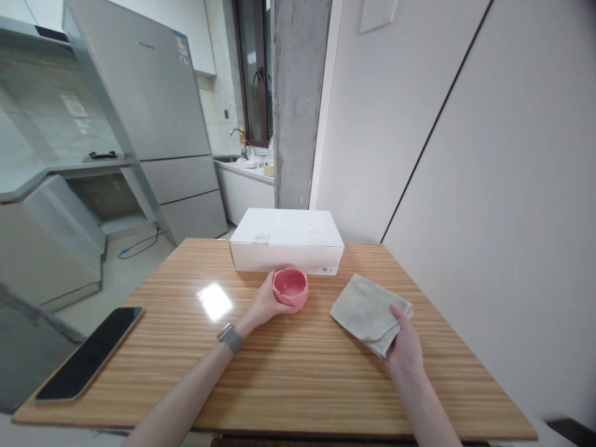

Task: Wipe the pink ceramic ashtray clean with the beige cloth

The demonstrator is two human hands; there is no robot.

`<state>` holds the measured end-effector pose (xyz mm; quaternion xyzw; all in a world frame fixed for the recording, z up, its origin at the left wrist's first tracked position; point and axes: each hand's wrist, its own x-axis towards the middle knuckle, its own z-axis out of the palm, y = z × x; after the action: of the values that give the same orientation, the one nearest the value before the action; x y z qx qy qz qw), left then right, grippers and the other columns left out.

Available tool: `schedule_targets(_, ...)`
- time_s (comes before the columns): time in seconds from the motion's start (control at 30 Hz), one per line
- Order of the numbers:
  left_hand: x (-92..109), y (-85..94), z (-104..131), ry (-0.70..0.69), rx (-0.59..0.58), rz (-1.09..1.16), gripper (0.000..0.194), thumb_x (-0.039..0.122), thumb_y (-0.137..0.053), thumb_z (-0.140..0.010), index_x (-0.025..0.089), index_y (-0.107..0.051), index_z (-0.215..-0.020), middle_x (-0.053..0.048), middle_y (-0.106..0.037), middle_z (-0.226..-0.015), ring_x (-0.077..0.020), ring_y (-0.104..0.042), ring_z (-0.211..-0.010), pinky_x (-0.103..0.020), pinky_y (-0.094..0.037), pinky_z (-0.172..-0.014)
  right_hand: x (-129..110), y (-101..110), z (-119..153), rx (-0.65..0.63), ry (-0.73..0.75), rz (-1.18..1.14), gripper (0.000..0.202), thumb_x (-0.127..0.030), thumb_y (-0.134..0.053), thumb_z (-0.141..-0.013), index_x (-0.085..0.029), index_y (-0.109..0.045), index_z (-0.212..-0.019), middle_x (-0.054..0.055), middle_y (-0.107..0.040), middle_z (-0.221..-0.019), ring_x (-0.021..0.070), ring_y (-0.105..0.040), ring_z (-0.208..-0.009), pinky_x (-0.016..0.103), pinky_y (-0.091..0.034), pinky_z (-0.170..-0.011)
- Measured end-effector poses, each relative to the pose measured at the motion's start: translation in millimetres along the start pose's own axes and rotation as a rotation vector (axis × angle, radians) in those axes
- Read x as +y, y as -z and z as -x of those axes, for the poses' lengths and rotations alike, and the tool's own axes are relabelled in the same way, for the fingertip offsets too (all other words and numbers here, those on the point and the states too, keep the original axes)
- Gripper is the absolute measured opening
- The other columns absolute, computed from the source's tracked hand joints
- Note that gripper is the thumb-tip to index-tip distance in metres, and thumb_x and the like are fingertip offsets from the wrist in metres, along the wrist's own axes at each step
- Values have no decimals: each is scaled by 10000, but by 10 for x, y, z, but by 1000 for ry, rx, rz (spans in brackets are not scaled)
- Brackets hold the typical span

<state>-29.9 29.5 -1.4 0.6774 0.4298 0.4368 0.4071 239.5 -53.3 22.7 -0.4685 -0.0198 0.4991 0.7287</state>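
Note:
A small pink bowl (291, 287) is in front of the white box, near the middle of the wooden table (279, 397). My left hand (266, 305) grips it from the left side, fingers behind and thumb in front; a watch is on that wrist. To the right, a folded grey-beige cloth (365, 310) is pinched in my right hand (406, 341), with the thumb on top and the other fingers mostly hidden under it.
A white closed box (286, 239) sits at the table's back edge. A dark phone or tablet (90, 354) lies at the left edge. Beyond are a fridge (149, 93), a sink counter and a grey pillar; a white wall (442, 186) borders the right side.

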Motion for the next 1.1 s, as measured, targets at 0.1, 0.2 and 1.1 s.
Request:
schedule_targets(0.1, -13, -18, -2, 12, 32, -7, 875, 267, -887, -498, 170, -465, -1259, -116, -619, -1236, -273, -597, -1130, -419, -446, -976, 21, -221, -137, -97, 105, 59, 387, -235, -546, -831, -199, -613, -1210, 45, -775, -1035, 222, -728, -960, 385, -569, -901)
schedule_targets(0.2, 9, -35, 12, 5, 55, -16, 840, 291, -881, -509, 167, -476, -1234, -114, -621, -1219, -266, -605, -1097, -413, -461, -951, 164, -443, -215, -179, 130, 130, 328, -258, -585, -792, -181, -662, -1102, 52, -786, -969, 230, -723, -964, 366, -568, -888)
schedule_targets(1.1, 182, -201, 93, -388, 291, -278, 895, 225, -802, -640, 242, -306, -1384, -129, -449, -1407, -320, -360, -1365, -547, -312, -1127, 685, -524, -28, -1105, 1096, 1229, 580, -133, -417, -920, -222, -316, -1484, 74, -323, -1565, 260, -172, -1475, 543, -243, -1180)
